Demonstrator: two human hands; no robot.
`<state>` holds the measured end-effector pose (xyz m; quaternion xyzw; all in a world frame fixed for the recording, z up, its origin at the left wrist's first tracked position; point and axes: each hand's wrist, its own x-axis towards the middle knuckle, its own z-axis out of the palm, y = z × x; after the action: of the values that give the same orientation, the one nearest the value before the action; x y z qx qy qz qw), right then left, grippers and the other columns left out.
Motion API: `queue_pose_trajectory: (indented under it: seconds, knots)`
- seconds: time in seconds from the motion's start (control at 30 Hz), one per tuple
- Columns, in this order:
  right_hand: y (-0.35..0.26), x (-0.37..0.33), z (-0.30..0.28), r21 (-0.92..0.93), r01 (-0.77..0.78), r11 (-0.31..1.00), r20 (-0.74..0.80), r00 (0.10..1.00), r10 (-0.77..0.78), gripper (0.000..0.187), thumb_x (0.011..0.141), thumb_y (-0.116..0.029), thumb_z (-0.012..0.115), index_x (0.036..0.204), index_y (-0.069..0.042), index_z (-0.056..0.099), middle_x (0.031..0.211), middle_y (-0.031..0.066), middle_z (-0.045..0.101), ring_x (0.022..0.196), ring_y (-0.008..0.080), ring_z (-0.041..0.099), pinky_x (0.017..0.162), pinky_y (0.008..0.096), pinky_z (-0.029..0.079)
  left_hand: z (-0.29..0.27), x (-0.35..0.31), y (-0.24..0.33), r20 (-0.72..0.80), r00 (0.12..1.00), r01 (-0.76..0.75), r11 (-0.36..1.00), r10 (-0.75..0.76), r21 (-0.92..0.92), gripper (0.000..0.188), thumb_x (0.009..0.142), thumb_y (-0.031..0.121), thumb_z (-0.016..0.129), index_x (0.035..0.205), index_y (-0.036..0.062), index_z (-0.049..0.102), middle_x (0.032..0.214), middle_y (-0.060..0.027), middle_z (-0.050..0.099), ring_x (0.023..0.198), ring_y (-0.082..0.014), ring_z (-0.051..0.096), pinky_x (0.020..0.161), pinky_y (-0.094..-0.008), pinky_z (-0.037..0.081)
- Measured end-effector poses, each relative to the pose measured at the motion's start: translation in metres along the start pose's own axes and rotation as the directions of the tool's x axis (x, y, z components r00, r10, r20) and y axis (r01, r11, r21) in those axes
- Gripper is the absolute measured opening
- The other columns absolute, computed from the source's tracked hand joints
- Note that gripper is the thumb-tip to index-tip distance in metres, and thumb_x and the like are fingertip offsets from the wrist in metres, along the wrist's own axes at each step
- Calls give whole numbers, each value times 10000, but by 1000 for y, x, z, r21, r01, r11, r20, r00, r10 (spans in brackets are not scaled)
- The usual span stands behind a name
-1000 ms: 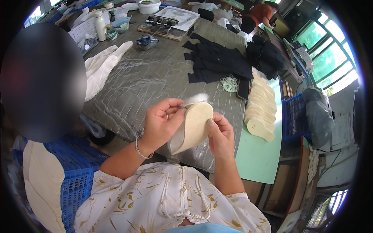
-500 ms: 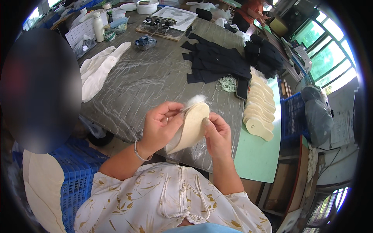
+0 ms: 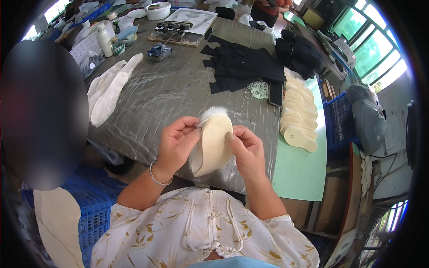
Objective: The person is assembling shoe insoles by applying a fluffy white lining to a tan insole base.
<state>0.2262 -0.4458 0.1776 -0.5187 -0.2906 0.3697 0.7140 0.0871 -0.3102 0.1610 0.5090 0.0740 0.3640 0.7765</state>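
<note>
A cream insole [image 3: 216, 140] with white fluff [image 3: 213, 111] showing behind its far end is held up in front of me, above the near table edge. My left hand [image 3: 179, 142] pinches its left edge near the top, fingers and thumb closed on the rim. On the opposite side my right hand [image 3: 247, 148] grips the right edge, the thumb lying on the cream face and the fingers bent behind. Hidden from me is most of the fluffy back of the insole.
Overlapping cream insoles [image 3: 298, 114] line the green board [image 3: 298, 176] at right. Beyond my hands lie black fabric pieces [image 3: 246, 62], pale elastic bands [image 3: 258, 90] and a phone [image 3: 275, 94]. White sock-shaped pieces [image 3: 111, 91] rest at left. A blue crate [image 3: 96, 210] stands beside me.
The insole has turned its cream face more toward me, and more white fluff shows at its far end. Both hands keep their hold. The whole view has shifted slightly.
</note>
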Motion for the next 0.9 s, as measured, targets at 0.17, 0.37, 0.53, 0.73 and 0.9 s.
queue_pose_trajectory:
  seconds: [0.17,0.37,0.53,0.73,0.9]
  knots:
    - [4,-1,-3,-1,21,1000,-38,999,-21,149,908,-129,661,970,6,649,943,5,647,830,52,567,743,209,449,2,-1,0,-6,999,-43,991,44,127,243,881,-45,603,1121,-78,595,1006,-113,676,911,-116,632,807,-237,499]
    - [0,-3,2,-68,71,995,-33,997,-74,132,893,-119,676,948,-1,654,960,15,639,840,62,578,727,213,461,-6,-4,14,109,993,67,987,-51,-146,348,855,-44,570,1201,-81,559,1082,-146,655,961,-150,627,847,-293,505]
    - [-2,-6,4,-141,150,979,-30,987,-156,97,863,-70,684,916,9,665,1031,57,580,871,94,587,681,225,536,16,-2,12,42,990,-139,959,133,249,516,860,13,684,1309,-82,449,1118,-142,625,1024,-163,610,868,-273,505]
    - [-9,-17,11,-287,267,920,-24,958,-285,80,846,-35,687,913,8,672,1057,102,541,877,137,613,658,245,593,19,-5,13,72,979,-205,881,193,427,302,922,28,619,1187,-102,556,1055,-91,625,953,-118,593,827,-240,484]
    - [-13,-22,9,-348,326,879,-21,935,-355,83,854,-35,685,925,8,676,1040,105,546,866,147,617,657,247,593,17,-5,11,80,985,-171,852,151,495,243,933,44,609,1140,-84,593,968,-36,603,856,-69,543,741,-195,438]
